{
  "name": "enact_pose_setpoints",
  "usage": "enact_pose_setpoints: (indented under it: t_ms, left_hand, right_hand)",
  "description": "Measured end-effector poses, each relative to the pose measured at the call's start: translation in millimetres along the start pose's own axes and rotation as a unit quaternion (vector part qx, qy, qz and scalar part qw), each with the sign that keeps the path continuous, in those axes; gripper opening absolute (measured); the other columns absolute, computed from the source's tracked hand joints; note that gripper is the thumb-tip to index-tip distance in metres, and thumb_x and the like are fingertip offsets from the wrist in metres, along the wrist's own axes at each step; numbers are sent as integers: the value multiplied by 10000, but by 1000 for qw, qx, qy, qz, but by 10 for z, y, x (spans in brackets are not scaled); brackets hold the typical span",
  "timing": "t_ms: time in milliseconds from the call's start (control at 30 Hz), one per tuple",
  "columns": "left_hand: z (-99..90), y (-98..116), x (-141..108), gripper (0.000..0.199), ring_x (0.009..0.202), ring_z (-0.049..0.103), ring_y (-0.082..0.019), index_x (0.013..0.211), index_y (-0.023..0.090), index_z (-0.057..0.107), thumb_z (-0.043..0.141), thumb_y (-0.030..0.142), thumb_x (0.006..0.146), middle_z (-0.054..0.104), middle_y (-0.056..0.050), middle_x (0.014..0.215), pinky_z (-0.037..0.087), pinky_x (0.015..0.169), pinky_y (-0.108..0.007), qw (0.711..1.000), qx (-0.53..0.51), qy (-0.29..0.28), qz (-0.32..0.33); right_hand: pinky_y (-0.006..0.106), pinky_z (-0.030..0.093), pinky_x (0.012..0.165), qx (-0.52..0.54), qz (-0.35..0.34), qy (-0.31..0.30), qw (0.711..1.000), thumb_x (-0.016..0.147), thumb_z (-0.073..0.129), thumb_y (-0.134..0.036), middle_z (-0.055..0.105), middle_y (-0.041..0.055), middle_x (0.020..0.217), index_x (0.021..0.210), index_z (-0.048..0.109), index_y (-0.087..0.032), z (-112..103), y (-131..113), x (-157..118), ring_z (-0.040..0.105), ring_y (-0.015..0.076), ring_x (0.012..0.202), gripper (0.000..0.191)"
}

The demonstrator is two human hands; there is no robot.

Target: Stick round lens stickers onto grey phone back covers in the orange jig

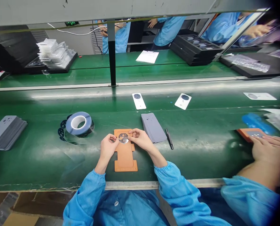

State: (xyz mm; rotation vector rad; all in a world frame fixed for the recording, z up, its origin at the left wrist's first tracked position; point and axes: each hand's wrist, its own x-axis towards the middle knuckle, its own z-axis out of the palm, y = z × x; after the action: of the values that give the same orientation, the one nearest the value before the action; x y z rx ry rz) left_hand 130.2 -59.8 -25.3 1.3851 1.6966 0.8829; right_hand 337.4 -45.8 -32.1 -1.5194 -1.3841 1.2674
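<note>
An orange fixture plate lies on the green work surface in front of me. Over its upper part is a round dark sticker with holes and a shiny lower edge. My left hand pinches at the sticker's left edge, thumb and forefinger together. At the right edge, my right hand is closed in a pinch too, its fingertips on the sticker. Right of the plate, a stack of grey panels lies beside black tweezers. A roll of blue-edged tape with round dark stickers stands to the left.
Another stack of grey panels sits far left. White cards with dark circles lie on the belt. At the right, a co-worker's hands touch another orange fixture. A black post rises behind the belt, with black trays beyond.
</note>
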Motion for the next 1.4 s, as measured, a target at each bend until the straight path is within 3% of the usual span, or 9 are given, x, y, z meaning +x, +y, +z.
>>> enact_pose_setpoints:
  t_ms: [400,500,600,700,833,1033,1167,1267,1400]
  left_hand:
    - [0,-35,-32,115,552,531,-109,742,200,647,676,311,727,674,19,704,401,585,-225,1000,12,2,20]
    - [-11,-47,-49,116,545,520,-111,734,205,647,660,320,744,654,27,673,383,582,-227,1000,16,-1,22]
    - [-22,-72,-75,113,535,498,-113,730,210,643,636,319,758,607,39,623,360,578,-228,999,12,-2,34]
    - [-34,-105,-109,120,520,485,-115,731,210,640,618,321,771,554,51,574,354,575,-226,999,0,-8,54]
    - [-54,-142,-155,137,516,493,-115,743,210,638,607,332,797,542,54,560,369,575,-227,996,-22,-15,81]
    - [-58,-168,-205,134,545,545,-125,754,211,631,594,313,834,580,37,595,416,583,-237,995,-42,-6,95]
    - [-37,-216,-274,200,932,675,-205,964,206,648,550,371,909,701,-81,1004,530,727,-289,993,-40,32,105]
    - [-59,-293,-339,407,1306,551,-279,1270,179,586,520,428,955,617,-161,1348,472,1070,-441,985,8,51,166]
    - [-176,-376,-382,636,1537,267,-314,1515,131,413,386,517,1010,405,-180,1600,271,1239,-526,974,70,-55,208]
  right_hand:
    - [285,507,671,-25,-30,-36,999,719,686,-234,617,-10,748,999,682,-160,-115,-112,-73,594,140,668,289]
    - [333,536,755,-109,-89,27,990,810,639,-273,686,39,852,1033,705,-182,-457,-197,26,650,182,752,250]
    - [425,497,975,-258,-156,121,946,846,633,-289,686,108,1134,1160,711,-200,-953,-253,303,655,267,1046,336]
    - [522,362,1136,-356,-129,98,920,812,707,-290,548,182,1421,1345,642,-196,-1359,-254,615,484,366,1354,545]
    - [506,404,1112,-375,-91,45,921,778,756,-265,629,194,1337,1191,729,-181,-1539,-196,820,549,363,1310,423]
    - [443,533,949,-338,-99,66,934,805,729,-345,724,142,1147,1121,711,-174,-1590,-352,681,697,294,1044,360]
    - [383,576,773,-166,-117,48,978,800,755,-423,745,106,990,1145,690,-182,-1501,-772,339,712,246,843,425]
    - [353,574,713,-99,-123,25,987,810,765,-432,729,96,1046,1262,673,-203,-1166,-1028,20,696,216,786,515]
    - [382,597,727,-50,-96,-37,993,844,729,-438,747,98,992,1260,688,-187,-530,-1037,-243,709,245,805,488]
